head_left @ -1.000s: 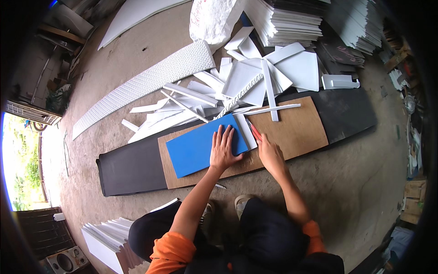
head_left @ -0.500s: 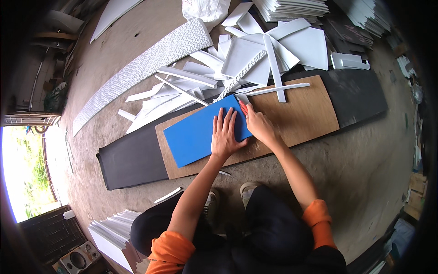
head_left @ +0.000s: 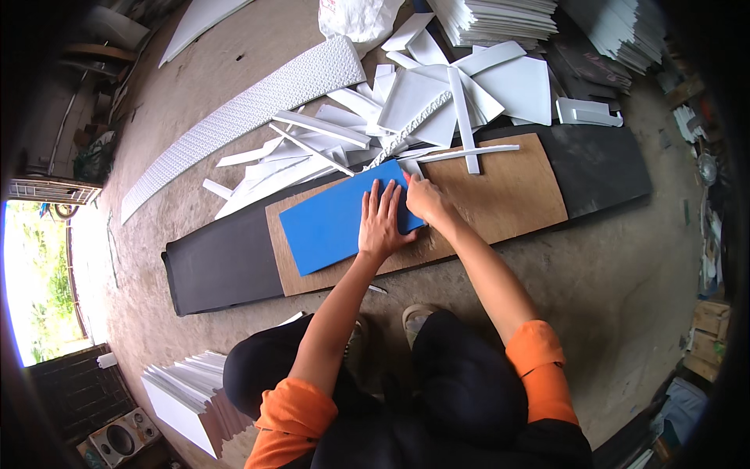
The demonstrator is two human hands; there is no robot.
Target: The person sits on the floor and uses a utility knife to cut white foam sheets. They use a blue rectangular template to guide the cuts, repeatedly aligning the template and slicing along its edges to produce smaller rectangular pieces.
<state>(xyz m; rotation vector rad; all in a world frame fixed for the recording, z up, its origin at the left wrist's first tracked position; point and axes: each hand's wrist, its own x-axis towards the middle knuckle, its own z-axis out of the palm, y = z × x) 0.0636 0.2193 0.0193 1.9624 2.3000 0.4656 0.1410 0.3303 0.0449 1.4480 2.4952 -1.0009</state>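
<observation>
A rectangular blue board (head_left: 319,228) lies at a slant on a brown wooden board (head_left: 500,191). My left hand (head_left: 380,225) presses flat on the blue board's right half, fingers spread and thumb out toward its right edge. Closed around a red utility knife (head_left: 407,177), my right hand (head_left: 429,202) is at the blue board's right edge, near the far corner. Only a small bit of the red handle shows; the blade is hidden. Just beyond that hand, a thin white strip (head_left: 476,151) rests on the wooden board.
Beneath the wooden board is a long black mat (head_left: 223,262) on the concrete floor. Loose white offcuts (head_left: 312,152) pile up beyond it, beside a long textured white sheet (head_left: 250,109). Stacked white sheets (head_left: 183,391) stand near my left leg, with another stack (head_left: 492,19) at the back.
My right hand has turned and shifted slightly at the blue board's right edge, and less of the red handle shows. My left hand stays on the board. The whole view has shifted a little.
</observation>
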